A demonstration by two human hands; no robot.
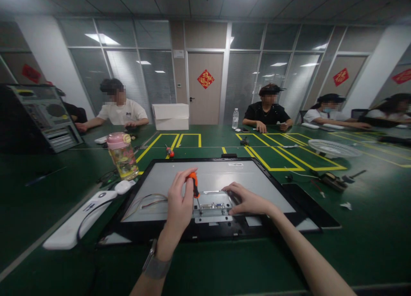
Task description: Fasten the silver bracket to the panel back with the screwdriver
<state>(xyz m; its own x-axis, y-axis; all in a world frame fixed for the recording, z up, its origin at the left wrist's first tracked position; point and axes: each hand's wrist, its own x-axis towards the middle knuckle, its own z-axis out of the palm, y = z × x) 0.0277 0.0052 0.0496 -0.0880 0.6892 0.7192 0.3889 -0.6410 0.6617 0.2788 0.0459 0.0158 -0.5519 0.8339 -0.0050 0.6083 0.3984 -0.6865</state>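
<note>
Left hand [180, 201] gripped an orange-black screwdriver [194, 185] over the panel [260, 186], shaft down at the metal bracket [208, 220] on it. Right hand [246, 200], thumb spread, was at bracket's right end; grip unclear. Green table [231, 268] underneath: pink-lidded bottle [123, 158] left of panel, door [205, 105] well beyond it.

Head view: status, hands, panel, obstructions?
Left hand gripping orange screwdriver, shaft down at metal bracket. Right hand at bracket's right end. Framed panel lying flat. Wires on panel beside left hand.
</note>
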